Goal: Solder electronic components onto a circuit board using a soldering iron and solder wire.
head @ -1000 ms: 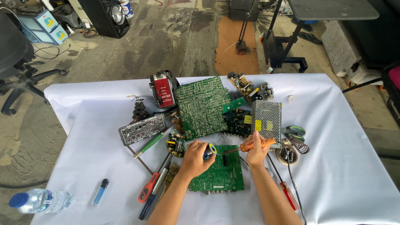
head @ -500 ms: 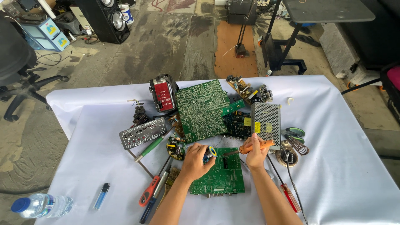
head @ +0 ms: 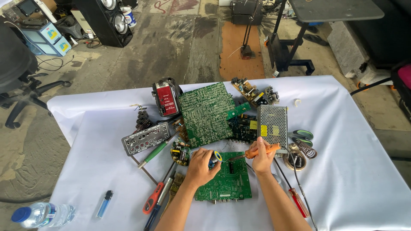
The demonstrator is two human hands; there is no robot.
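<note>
Lying flat on the white cloth (head: 351, 171) nearest the person, the small green circuit board (head: 227, 182) sits under both hands. It looks thin, rigid and light, so it is likely to slide on the cloth if pushed sideways. Its upper face carries fragile parts; it is best taken by its bare edges, never by the components.

The left hand (head: 200, 166) is curled shut around a small blue-and-yellow spool (head: 215, 157), probably solder wire, and rests on the board's left upper corner. The wire should be soft and easily bent.

The right hand (head: 262, 157) is closed on the orange handle of a soldering iron (head: 252, 152), whose dark tip points left and down toward the board's top edge. The iron is stiff and light. Hold it on the handle only, as the metal end is presumably hot. Its cord trails off to the right.

To the left lie screwdrivers with red (head: 153, 198) and green (head: 154, 152) handles, a blue lighter (head: 104, 203) and a water bottle (head: 43, 214).

Farther off are a larger green board (head: 205, 113), a perforated metal power supply box (head: 272, 126), a coiled iron stand (head: 299, 149) and a red device (head: 165, 97).
</note>
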